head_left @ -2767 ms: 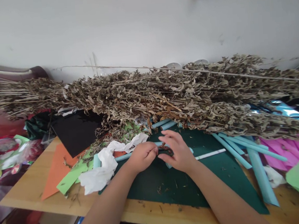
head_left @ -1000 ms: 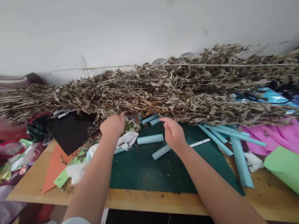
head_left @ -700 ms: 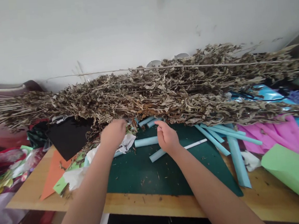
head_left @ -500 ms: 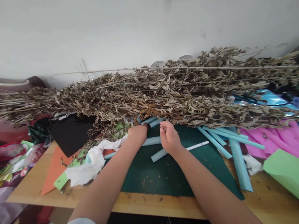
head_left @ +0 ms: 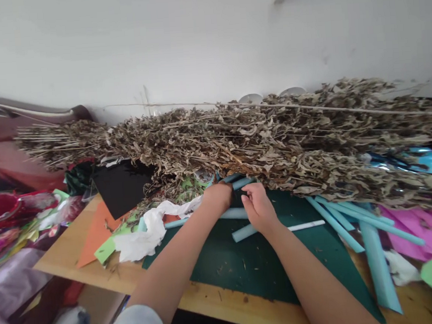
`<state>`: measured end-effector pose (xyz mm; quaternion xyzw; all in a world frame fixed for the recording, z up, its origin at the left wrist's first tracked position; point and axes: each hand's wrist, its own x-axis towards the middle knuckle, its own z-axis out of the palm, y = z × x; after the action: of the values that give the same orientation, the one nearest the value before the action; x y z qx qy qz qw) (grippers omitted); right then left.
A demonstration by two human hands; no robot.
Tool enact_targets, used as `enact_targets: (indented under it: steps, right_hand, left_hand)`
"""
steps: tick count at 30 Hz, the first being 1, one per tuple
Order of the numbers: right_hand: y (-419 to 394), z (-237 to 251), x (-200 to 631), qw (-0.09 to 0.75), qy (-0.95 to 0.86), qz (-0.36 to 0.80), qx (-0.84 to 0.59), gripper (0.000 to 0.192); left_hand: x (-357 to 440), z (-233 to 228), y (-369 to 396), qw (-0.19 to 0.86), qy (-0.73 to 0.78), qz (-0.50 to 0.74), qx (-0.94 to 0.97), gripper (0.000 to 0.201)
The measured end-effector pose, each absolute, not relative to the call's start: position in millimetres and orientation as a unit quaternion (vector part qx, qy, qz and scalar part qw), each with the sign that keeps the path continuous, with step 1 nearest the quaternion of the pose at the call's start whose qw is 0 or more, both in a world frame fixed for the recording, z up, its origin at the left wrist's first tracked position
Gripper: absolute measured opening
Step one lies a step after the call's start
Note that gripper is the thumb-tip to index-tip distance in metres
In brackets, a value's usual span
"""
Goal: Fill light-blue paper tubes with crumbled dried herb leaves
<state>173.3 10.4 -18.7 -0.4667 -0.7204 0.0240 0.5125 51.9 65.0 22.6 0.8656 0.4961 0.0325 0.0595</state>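
On the wooden table (head_left: pixel 227 306), a dark green mat (head_left: pixel 246 264) flecked with crumbs lies at the near edge. Past it, the left hand (head_left: pixel 218 197) and right hand (head_left: pixel 259 209) meet over smooth pale-blue paper tubes (head_left: pixel 238 213), fingers curled; the grip itself I cannot tell. Crumpled white tissue (head_left: pixel 146 232) sits left. Brittle dried leafy branches (head_left: pixel 274 142) pile along the far edge, overhanging the tubes.

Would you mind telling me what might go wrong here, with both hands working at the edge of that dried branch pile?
1. The dried leafy branches look brittle; the left hand and right hand may shed more crumbs onto the green cutting mat.
2. The light blue paper rolls beside the hands could get nudged or flattened.
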Motion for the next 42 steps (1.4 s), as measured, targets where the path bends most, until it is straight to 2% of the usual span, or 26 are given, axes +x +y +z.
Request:
enact_targets:
  steps: [5,8,10,13,19,26,30,35,42]
  right_hand:
    - [18.5,-27.3,174.1,0.546,-0.684,0.048,-0.481,0.015]
    - [16.3,-24.0,174.7,0.551,-0.668,0.082,-0.494,0.009]
    - [12.4,-20.3,174.0,0.545,-0.662,0.115,-0.502,0.013]
    - [7.6,-17.8,170.9,0.541,-0.651,0.169,-0.505,0.015]
    - [10.5,-18.8,165.7,0.586,-0.567,0.280,-0.505,0.018]
    - [9.9,-16.9,162.4,0.605,-0.497,0.383,-0.491,0.025]
    - [7.7,-20.6,155.6,0.591,-0.498,0.423,-0.473,0.036]
    - [8.1,-22.4,157.1,0.554,-0.554,0.419,-0.458,0.040]
    - [7.7,-15.5,166.2,0.513,-0.627,0.292,-0.508,0.031]
  left_hand:
    - [44.7,37.2,34.1,0.091,0.438,0.145,0.882,0.020]
    - [43.2,27.7,20.4,0.207,0.395,0.290,0.847,0.018]
    - [42.4,17.7,17.6,0.270,0.382,0.338,0.816,0.019]
    - [40.8,6.4,19.9,0.307,0.395,0.362,0.786,0.017]
    - [44.5,-1.9,22.4,0.419,0.407,0.417,0.697,0.007]
    - [53.6,-3.4,19.4,0.550,0.368,0.476,0.579,0.016]
    - [54.3,-5.6,21.9,0.580,0.369,0.493,0.533,0.010]
    - [54.0,-10.6,27.1,0.602,0.373,0.500,0.498,0.006]
    - [51.5,-12.2,26.9,0.608,0.363,0.487,0.512,0.011]
